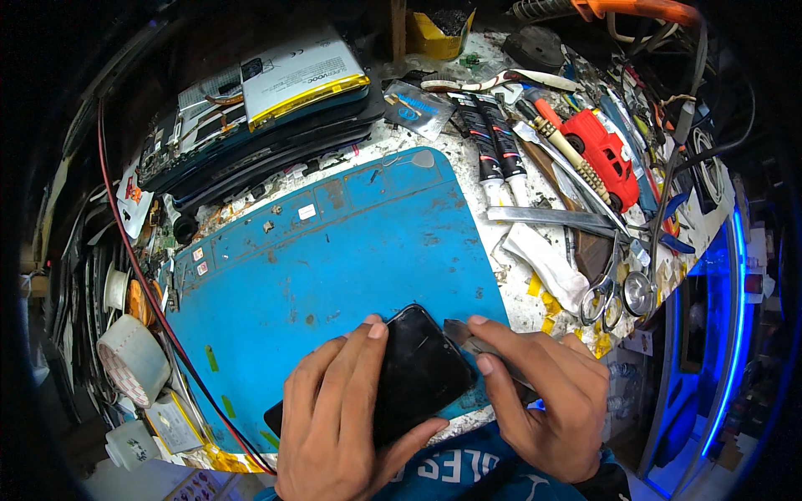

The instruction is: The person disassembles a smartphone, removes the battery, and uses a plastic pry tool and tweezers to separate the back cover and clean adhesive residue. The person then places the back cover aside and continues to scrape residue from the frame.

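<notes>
Taking the phone as the middle of the dial, 12 pointing away from the person. The left hand [338, 401] sits at 8-9 o'clock, fingers loosely spread over the black phone [422, 367], thumb along its near side. The right hand [555, 388], around 4, has thumb and forefinger nearly closed on a thin flat blade [458, 332], its tip right by the phone's edge. Can't tell whether the tip is actually in a seam.

Phone's on the near part of a blue mat [401, 234]. My worry, fwiw: it's only held by fingers, so if it skids or the blade jumps, that edge could go into the left hand or scratch the face. Too much twist might crack it too. Also a red-and-black cable [164, 317] runs down from 10 to the left wrist area, so a snag seems possible.

Texture-wise: phone face is glossy and rectangular with rounded corners, mat looks rubbery, scuffed and stained. At 9 there's a fat whitish roll [134, 359]. Up at 11, flat silvery battery packs [309, 75] with yellow edging top a dark stack. Slim black tubes [493, 138] lie past 12, a chunky red plastic toy car [600, 150] towards 1, and looped metal scissors [608, 285] between 2 and 3, all on a speckled white counter [384, 142].
</notes>
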{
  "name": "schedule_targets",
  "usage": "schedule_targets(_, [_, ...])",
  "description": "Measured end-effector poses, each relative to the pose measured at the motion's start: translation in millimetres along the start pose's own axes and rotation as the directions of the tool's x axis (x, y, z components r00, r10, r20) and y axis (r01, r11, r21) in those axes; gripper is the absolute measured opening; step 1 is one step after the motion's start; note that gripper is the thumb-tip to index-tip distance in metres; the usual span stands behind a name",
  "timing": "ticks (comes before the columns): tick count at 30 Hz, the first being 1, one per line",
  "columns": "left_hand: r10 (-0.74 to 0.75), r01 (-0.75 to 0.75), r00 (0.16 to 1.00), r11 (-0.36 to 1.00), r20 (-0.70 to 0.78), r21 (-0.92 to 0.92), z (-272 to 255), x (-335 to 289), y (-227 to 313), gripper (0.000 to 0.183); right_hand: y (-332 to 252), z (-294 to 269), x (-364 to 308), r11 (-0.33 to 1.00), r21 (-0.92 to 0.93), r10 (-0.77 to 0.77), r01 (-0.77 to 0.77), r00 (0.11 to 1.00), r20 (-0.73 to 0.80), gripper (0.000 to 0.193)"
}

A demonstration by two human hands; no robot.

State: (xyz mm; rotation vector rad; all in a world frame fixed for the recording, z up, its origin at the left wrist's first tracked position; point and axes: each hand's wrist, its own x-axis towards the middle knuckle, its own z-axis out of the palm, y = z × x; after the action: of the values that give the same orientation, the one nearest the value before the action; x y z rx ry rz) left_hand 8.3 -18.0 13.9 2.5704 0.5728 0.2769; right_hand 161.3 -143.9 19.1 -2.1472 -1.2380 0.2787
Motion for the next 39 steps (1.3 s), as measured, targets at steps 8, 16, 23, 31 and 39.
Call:
schedule_targets(8, [0.007,-0.007,1.0,1.0,-0.005,0.02,0,1,0,0.106,0,13,-9,0.902,-0.392,-0.222,0.181,0.973,-0.061,0.036])
schedule_targets(16, [-0.014,0.014,1.0,1.0,-0.021,0.019,2,1,3,0.106,-12,16,-14,0.874,-0.459,-0.222,0.159,0.971,-0.085,0.036])
schedule_targets(23, [0.002,-0.001,1.0,1.0,-0.023,0.021,3,1,1,0.107,6,-2,6,0.996,0.091,-0.025,0.024,1.0,0.011,0.031])
schedule_targets(31, [0.011,-0.01,0.999,1.0,-0.034,0.03,3,2,1,0.106,-1,4,-1,0.96,-0.224,-0.174,0.169,0.985,-0.004,0.032])
schedule_targets(39, [0.013,-0.013,0.999,1.0,-0.031,0.023,3,1,0,0.107,0,2,-2,0.965,-0.193,-0.174,0.177,0.984,0.034,0.033])
